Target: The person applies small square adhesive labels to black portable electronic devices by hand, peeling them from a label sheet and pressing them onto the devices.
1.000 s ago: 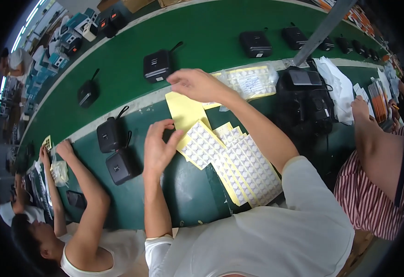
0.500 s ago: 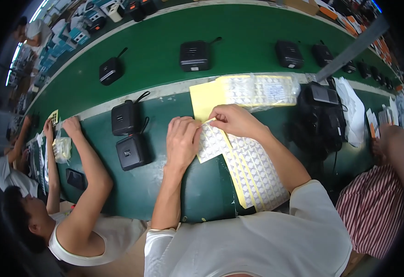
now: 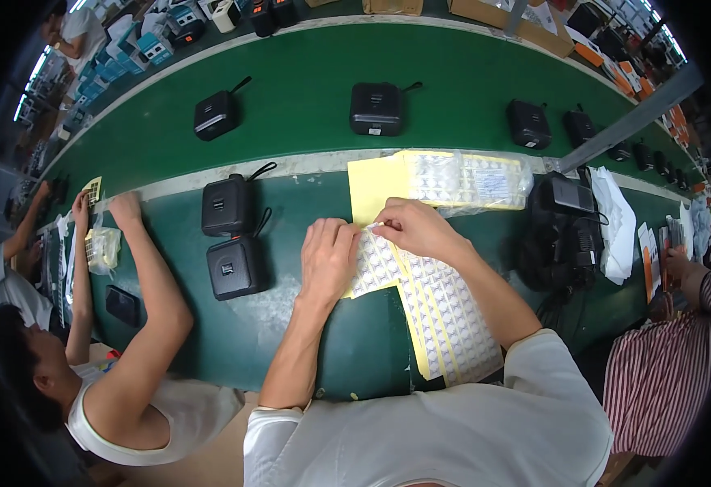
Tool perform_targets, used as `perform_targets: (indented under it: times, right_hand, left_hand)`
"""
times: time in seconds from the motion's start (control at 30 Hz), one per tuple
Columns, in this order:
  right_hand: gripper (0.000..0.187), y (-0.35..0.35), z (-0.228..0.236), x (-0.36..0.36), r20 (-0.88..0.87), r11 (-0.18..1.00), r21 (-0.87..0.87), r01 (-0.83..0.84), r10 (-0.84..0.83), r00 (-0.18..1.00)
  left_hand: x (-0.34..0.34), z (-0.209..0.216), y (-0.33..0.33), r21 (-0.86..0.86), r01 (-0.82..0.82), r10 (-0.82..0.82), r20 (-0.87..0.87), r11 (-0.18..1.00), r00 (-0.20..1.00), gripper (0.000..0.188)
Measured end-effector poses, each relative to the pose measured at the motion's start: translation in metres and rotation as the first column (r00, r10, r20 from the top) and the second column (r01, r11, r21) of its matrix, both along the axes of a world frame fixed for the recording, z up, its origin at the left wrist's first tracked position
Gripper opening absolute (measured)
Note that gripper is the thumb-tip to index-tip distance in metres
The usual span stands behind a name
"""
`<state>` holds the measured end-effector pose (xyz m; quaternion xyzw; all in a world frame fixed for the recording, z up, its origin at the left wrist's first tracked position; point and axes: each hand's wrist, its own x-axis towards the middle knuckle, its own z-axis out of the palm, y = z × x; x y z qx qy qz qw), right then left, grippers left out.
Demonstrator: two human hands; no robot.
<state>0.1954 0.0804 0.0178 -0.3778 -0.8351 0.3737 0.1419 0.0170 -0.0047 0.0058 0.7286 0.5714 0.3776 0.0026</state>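
From head height at the near side, one fisheye view faces down and far across the table, close above the left hand and right hand.

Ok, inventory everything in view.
Label sheets: several, white/yellow, centre
Bagged sheets: one pack, white/yellow, beyond
Plain sheet: one, yellow, beside pack
Cases: eight or more, black, table and belt
Device: one, black, left
Gear: one pile, black, right
Wrap: one, white, right
Boxes: several, brown, top
Post: one, grey, right
Clutter: uncountable, mixed, edges
People: several, mixed clothes, sides
Shirt: one, white, bottom
Left hand: one, bare, on sheet
Right hand: one, bare, pinching sheet
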Motion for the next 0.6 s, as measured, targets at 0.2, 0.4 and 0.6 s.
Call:
perform_targets:
  times: [0.2, 0.4, 0.6]
  right_hand:
    - [0.025, 0.002, 0.009, 0.0, 0.079, 0.999, 0.0, -0.044, 0.044, 0.996]
    - [0.028, 0.005, 0.037, -0.007, 0.258, 0.971, 0.226, -0.071, 0.011, 0.966]
    - [0.027, 0.111, 0.043, -0.087, -0.108, 0.929, 0.367, -0.048, 0.094, 0.99]
  left_hand:
    - [-0.003, -0.004, 0.001, 0.008, 0.004, -0.005, 0.073, 1.0, 0.997, 0.013]
    - [-0.013, -0.007, -0.001, 0.025, -0.002, -0.002, 0.162, 1.0, 0.987, 0.012]
    - [-0.016, -0.005, 0.0, 0.039, -0.028, 0.016, 0.277, 0.999, 0.961, 0.009]
